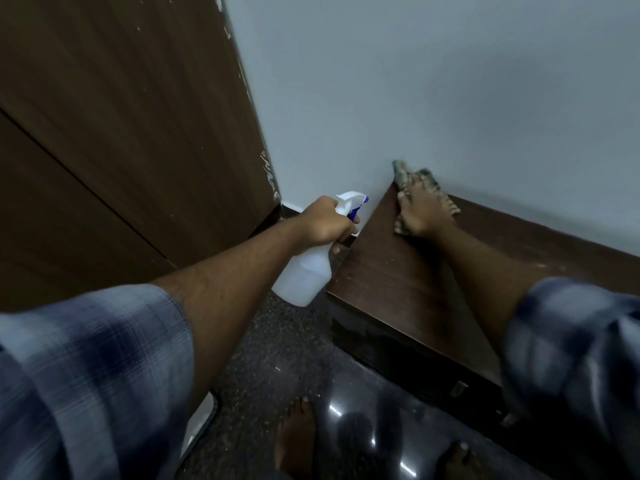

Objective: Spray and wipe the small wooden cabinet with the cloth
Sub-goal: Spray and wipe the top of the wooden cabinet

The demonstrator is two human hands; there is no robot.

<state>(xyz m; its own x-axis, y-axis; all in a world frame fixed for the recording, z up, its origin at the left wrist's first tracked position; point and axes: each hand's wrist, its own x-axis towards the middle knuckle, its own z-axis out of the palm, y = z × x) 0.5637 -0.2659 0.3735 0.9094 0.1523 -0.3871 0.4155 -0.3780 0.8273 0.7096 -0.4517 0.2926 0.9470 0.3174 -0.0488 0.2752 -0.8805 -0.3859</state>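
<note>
— What is held at the left?

— In front of a dark wooden door panel [121,116], a translucent white spray bottle [306,275] is gripped round its neck by the left hand [325,221], the fingers curled under the blue trigger. The nozzle is pointed toward two o'clock. The bottle is held in the air, just beside the left edge of the small wooden cabinet [391,278].

— How is the bottle judged to handle?

— It is thought light and stiff, of thin plastic, and perhaps slippery if wet. The neck under the trigger head is the place to be gripped, as is done here.

— And the cabinet?

— It is set low on the floor [263,358], against the pale wall [415,81], at four o'clock from the bottle. Its top is judged hard, flat and smooth, and it need not be lifted.

— Where is the cloth?

— A mottled cloth [427,178] is spread on the far corner of the top, at twelve o'clock, up against the wall. It is pressed flat under the right hand [424,211], whose fingers are straight and spread, not curled. The cloth is judged soft and limp, so it is best driven by a flat palm, lest it bunch. The two hands are well apart.
</note>
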